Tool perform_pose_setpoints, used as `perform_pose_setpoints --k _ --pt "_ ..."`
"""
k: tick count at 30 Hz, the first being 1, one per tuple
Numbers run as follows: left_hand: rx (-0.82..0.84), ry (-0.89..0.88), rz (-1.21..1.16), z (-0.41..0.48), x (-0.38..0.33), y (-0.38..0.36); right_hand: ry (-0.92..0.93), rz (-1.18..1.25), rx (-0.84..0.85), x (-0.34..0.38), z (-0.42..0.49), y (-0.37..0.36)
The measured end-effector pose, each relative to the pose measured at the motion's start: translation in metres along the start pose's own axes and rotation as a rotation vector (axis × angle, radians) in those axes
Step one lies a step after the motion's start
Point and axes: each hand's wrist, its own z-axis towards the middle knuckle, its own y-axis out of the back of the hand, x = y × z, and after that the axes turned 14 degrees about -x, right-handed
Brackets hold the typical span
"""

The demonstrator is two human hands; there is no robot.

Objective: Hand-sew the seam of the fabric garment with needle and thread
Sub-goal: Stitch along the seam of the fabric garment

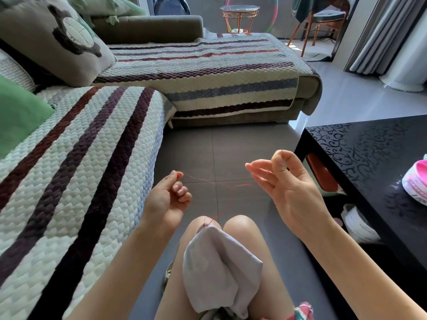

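Seated person, view down over the knees. A pale grey fabric garment (219, 266) lies draped over the left thigh, bunched in soft folds, its upper corner resting on the knee. A small knot of red stitching shows at that corner. From there a red thread (242, 185) rises clear of the lap and runs in a fine, nearly level line between the two raised hands.

The left hand (168, 197) pinches the thread between thumb and forefinger, its other fingers curled into the palm. The right hand (288, 190) receives the far end of the thread. Its thumb and forefinger are pressed tip to tip and the remaining fingers (258, 168) are held straight. Whether a needle lies in that pinch is too small to tell.

Surroundings: grey tiled floor (208, 146) below. At left is a corner sofa (92, 158) under a quilted cover striped in dark purple, rust and blue, with a green cushion (18, 116). At right a glossy black worktop (358, 158) with scroll pattern carries a pink-and-white tub (416, 183). Beyond are a round glass side table (239, 10), a chair (323, 17) and grey curtains (381, 31).
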Motion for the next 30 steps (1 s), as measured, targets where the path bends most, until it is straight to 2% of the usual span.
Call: perform_pose_setpoints --k 2,9,17,20,25,30 --pt "-0.041 0.019 0.021 0.005 -0.004 0.003 -0.006 0.086 0.060 0.003 0.000 -0.002" --pt "-0.025 0.045 0.165 0.015 -0.013 0.010 0.171 0.066 0.098 0.037 0.014 -0.011" --pt "0.035 0.080 0.146 0.020 -0.023 0.007 0.414 -0.104 0.070 0.069 0.025 -0.017" --pt "0.178 0.026 0.172 0.013 -0.031 0.002 0.491 -0.248 0.050 0.061 0.023 -0.016" --pt "0.580 -0.219 0.421 -0.009 -0.055 -0.013 0.596 -0.559 0.067 0.032 0.025 -0.018" --pt "0.735 -0.415 0.622 -0.034 -0.075 -0.034 0.549 -0.673 0.106 0.012 0.032 -0.023"
